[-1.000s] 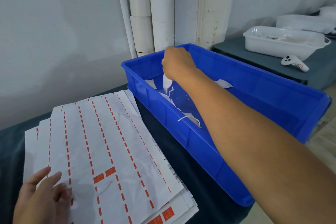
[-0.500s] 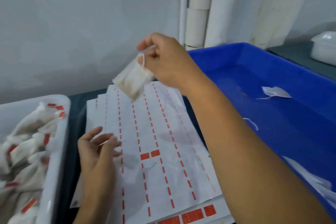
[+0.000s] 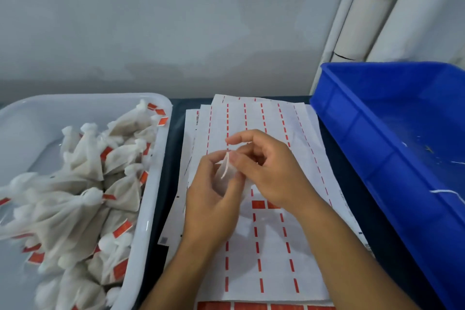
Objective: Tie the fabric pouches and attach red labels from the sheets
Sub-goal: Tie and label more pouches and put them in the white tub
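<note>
Head view: both hands are meeting over the label sheets (image 3: 274,246). The left hand (image 3: 214,206) is cupping a pouch (image 3: 224,172), fingers curled round its body. The right hand (image 3: 270,173) is pinching at the pouch's top edge with thumb and forefinger, other fingers loosely curled. The pouch is sitting between the two sets of fingertips, held off the sheets, mouth pointing up. Can't tell whether a drawstring is already in the right pinch; too blurred.

Left of the left fingers: white tub (image 3: 151,209) holding finished pouches (image 3: 83,184), knotted and carrying red labels. Right of the right fingers: blue bin (image 3: 377,158), with a few loose white scraps inside. Just below the right palm: two unused red labels (image 3: 259,204) on the top sheet; more are peeking out at the sheet's near edge.

Handling, my read: the pouch is looking thin, soft, very light, semi-sheer fabric. It's going to collapse and fold rather than hold shape, so one hand is needing to pin the body while the other is working the neck. Best hold is at the neck just under the mouth, gathering fabric there for the tie. Not fragile, but slack cloth is likely slipping out of a loose pinch. Labels are probably sticky and curling once peeled; lift by a corner.
</note>
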A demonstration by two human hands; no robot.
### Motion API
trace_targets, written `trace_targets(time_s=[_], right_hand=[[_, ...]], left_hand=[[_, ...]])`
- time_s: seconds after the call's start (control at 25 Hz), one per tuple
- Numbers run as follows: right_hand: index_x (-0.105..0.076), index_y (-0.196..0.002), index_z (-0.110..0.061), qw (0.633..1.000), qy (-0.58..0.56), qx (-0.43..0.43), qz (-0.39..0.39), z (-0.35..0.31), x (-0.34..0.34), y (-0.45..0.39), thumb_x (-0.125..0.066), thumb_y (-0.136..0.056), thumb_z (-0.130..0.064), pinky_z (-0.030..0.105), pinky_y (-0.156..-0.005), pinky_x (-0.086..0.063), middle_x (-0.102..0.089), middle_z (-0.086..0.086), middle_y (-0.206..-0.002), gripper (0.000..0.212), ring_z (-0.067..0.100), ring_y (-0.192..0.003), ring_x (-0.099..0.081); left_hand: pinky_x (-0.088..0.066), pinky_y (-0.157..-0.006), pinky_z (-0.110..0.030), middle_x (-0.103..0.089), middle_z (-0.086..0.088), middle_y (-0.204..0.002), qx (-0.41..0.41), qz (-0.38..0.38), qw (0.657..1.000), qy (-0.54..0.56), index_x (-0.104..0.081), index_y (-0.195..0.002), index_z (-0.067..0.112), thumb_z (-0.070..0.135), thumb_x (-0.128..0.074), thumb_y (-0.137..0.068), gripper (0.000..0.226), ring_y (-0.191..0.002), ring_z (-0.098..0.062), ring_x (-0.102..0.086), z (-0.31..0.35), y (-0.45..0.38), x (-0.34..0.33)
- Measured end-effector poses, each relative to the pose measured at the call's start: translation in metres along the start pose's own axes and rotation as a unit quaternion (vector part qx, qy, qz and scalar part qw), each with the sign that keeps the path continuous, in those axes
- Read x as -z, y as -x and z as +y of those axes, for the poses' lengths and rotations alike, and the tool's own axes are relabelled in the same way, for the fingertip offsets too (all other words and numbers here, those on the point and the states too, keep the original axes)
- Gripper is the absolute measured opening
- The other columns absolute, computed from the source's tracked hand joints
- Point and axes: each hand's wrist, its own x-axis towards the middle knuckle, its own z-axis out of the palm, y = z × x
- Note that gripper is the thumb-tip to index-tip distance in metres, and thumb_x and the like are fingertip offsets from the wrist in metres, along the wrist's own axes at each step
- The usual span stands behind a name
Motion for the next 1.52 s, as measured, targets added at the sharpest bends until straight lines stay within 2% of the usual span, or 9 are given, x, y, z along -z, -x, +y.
trace_targets(time_s=[0.08, 0.16, 0.24, 0.36, 0.64, 0.96, 1.16, 1.4, 1.52], right_hand=[[-0.068, -0.117, -0.038, 1.0, -0.013, -0.014, 0.004, 0.008, 0.001, 0.007, -0.065, -0.101, -0.031, 0.023, -0.081, -0.06, -0.072, -0.016, -0.093, 0.018, 0.009, -0.095, -0.07], [-0.071, -0.111, -0.036, 0.999, -0.019, -0.025, 0.014, 0.015, 0.003, 0.012, -0.064, -0.101, -0.028, 0.025, -0.081, -0.06, -0.073, -0.015, -0.094, 0.015, 0.009, -0.096, -0.07], [-0.073, -0.105, -0.033, 0.999, -0.022, -0.036, 0.03, 0.019, 0.002, 0.016, -0.063, -0.102, -0.027, 0.027, -0.083, -0.06, -0.073, -0.017, -0.098, 0.012, 0.008, -0.098, -0.069], [-0.07, -0.103, -0.034, 0.998, -0.035, -0.046, 0.034, 0.023, 0.004, 0.023, -0.061, -0.103, -0.028, 0.03, -0.086, -0.061, -0.072, -0.016, -0.101, 0.011, 0.007, -0.1, -0.068], [-0.069, -0.118, -0.044, 0.997, -0.019, -0.05, -0.049, 0.029, 0.023, 0.028, -0.066, -0.098, -0.031, 0.027, -0.086, -0.061, -0.069, -0.019, -0.098, 0.024, 0.008, -0.1, -0.066], [-0.073, -0.102, -0.034, 0.999, 0.001, -0.028, -0.031, 0.028, 0.019, 0.028, -0.064, -0.101, -0.027, 0.027, -0.079, -0.06, -0.07, -0.017, -0.096, 0.012, 0.011, -0.096, -0.066], [-0.071, -0.102, -0.029, 0.999, -0.039, -0.02, -0.006, 0.027, 0.016, 0.027, -0.06, -0.102, -0.029, 0.026, -0.081, -0.059, -0.073, -0.012, -0.099, 0.011, 0.014, -0.099, -0.068], [-0.068, -0.101, -0.031, 0.999, -0.038, -0.019, 0.018, 0.027, 0.012, 0.026, -0.058, -0.104, -0.03, 0.019, -0.082, -0.057, -0.072, -0.019, -0.097, 0.01, 0.007, -0.1, -0.068], [-0.068, -0.102, -0.03, 0.997, -0.06, -0.032, 0.034, 0.027, 0.011, 0.024, -0.059, -0.104, -0.032, 0.024, -0.085, -0.059, -0.073, -0.014, -0.097, 0.009, 0.008, -0.097, -0.069]], left_hand=[[-0.046, -0.051, -0.01, -0.064, 0.018, -0.075, 0.016, -0.006, 1.0, 0.012, -0.054, -0.121, 0.045, 0.046, -0.065, -0.094, 0.029, -0.063, 0.0, -0.063, 0.0, 0.002, 0.0], [-0.048, -0.048, -0.015, -0.062, 0.009, -0.066, 0.033, -0.021, 0.999, 0.01, -0.052, -0.122, 0.046, 0.043, -0.067, -0.096, 0.03, -0.056, -0.005, -0.061, -0.002, 0.002, 0.001], [-0.055, -0.052, -0.02, -0.067, 0.003, -0.074, 0.057, -0.043, 0.997, 0.007, -0.05, -0.123, 0.048, 0.038, -0.068, -0.096, 0.033, -0.065, -0.011, -0.07, -0.004, 0.002, 0.0], [-0.053, -0.052, -0.014, -0.071, 0.009, -0.081, 0.068, -0.067, 0.995, -0.005, -0.05, -0.123, 0.048, 0.036, -0.07, -0.094, 0.036, -0.075, -0.006, -0.073, -0.005, 0.002, -0.003], [-0.057, -0.058, -0.017, -0.073, 0.007, -0.082, 0.066, -0.081, 0.994, -0.015, -0.041, -0.13, 0.051, 0.051, -0.071, -0.089, 0.05, -0.076, -0.009, -0.075, -0.005, 0.003, -0.004], [-0.064, -0.062, -0.032, -0.075, 0.009, -0.087, 0.047, -0.103, 0.993, -0.028, -0.045, -0.127, 0.051, 0.05, -0.069, -0.092, 0.043, -0.077, -0.009, -0.076, -0.007, 0.006, -0.006], [-0.054, -0.063, -0.009, -0.065, 0.033, -0.104, 0.005, -0.106, 0.993, -0.054, -0.054, -0.116, 0.051, 0.048, -0.063, -0.097, 0.021, -0.094, 0.009, -0.067, -0.004, 0.007, -0.008], [-0.044, -0.055, -0.003, -0.066, 0.034, -0.09, -0.03, -0.097, 0.992, -0.076, -0.057, -0.119, 0.044, 0.061, -0.055, -0.095, 0.029, -0.076, 0.009, -0.066, -0.002, 0.009, -0.009], [-0.047, -0.063, -0.003, -0.063, 0.036, -0.105, -0.038, -0.101, 0.987, -0.118, -0.054, -0.114, 0.051, 0.073, -0.049, -0.092, 0.032, -0.093, 0.008, -0.064, -0.004, 0.01, -0.009]])
